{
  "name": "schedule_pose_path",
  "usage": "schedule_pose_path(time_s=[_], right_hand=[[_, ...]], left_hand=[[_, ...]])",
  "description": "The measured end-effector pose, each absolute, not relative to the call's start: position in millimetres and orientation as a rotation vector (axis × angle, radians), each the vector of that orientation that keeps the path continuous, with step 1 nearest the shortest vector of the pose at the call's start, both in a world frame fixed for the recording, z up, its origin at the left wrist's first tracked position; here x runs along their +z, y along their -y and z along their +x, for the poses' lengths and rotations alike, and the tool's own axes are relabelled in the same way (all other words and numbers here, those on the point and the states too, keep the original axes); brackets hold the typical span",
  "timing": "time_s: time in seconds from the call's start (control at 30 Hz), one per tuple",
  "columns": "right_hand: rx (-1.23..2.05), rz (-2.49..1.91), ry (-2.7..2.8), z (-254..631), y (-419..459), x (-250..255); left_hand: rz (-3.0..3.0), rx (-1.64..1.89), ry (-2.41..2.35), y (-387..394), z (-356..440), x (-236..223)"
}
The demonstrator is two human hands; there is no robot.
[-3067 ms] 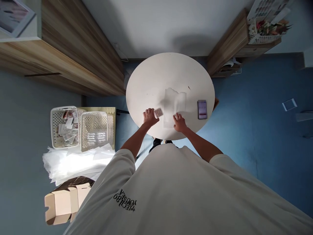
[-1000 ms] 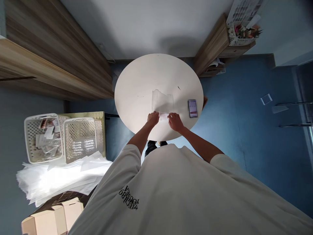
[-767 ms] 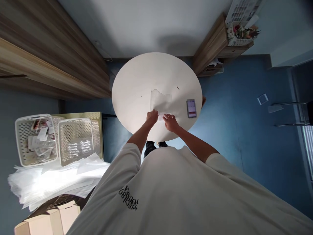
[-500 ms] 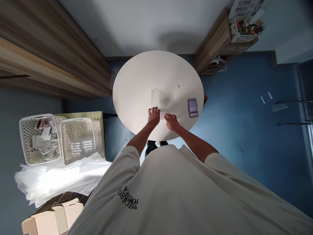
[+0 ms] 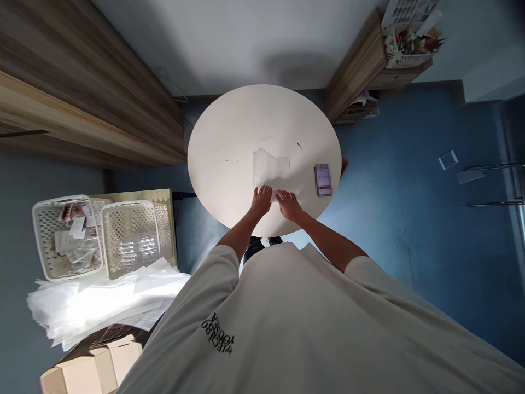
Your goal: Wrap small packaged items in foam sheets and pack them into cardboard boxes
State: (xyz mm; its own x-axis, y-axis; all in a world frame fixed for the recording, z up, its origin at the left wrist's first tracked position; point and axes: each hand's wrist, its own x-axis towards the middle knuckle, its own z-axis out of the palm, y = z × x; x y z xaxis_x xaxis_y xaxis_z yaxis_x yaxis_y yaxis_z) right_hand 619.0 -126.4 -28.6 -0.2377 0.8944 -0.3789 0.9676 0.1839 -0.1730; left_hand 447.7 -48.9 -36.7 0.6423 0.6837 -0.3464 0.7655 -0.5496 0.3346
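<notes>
A translucent wrapping sheet [image 5: 270,168], faintly ribbed with an uneven far edge, lies flat on the round white table [image 5: 229,126]. At its near end my left hand [image 5: 261,200] has its fingers bent over the sheet. My right hand [image 5: 289,204] is close beside it, fingers curled and pressing on the same near end. A small pinkish item [image 5: 274,195] shows faintly between the hands; its kind is hard to make out, and the fingers cover most of it.
A phone [image 5: 323,180] lies on the table's right side, and a small dark scrap [image 5: 299,145] farther back. To the left stand white baskets [image 5: 129,205] with clear packaging, above a stack of white sheets [image 5: 110,298] and a cardboard box [image 5: 92,364]. A wooden cabinet [image 5: 356,65] is at back right.
My left hand has shifted slightly right and nearer to me, closing toward my right hand. Less of the pinkish item shows now. My right hand has barely moved.
</notes>
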Motion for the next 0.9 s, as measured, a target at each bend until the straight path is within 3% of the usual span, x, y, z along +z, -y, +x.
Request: schedule_pose_path(time_s=[0.4, 0.9], right_hand=[[-0.443, 1.892, -2.324, 613.2, 109.6, -33.3], [-0.723, 1.762, -2.287, 607.5, 103.8, 2.1]], left_hand=[[2.334, -0.360, -1.155, 33.1, 455.9, -29.1], [2.355, -0.278, -1.107, 65.6, 431.5, -0.7]])
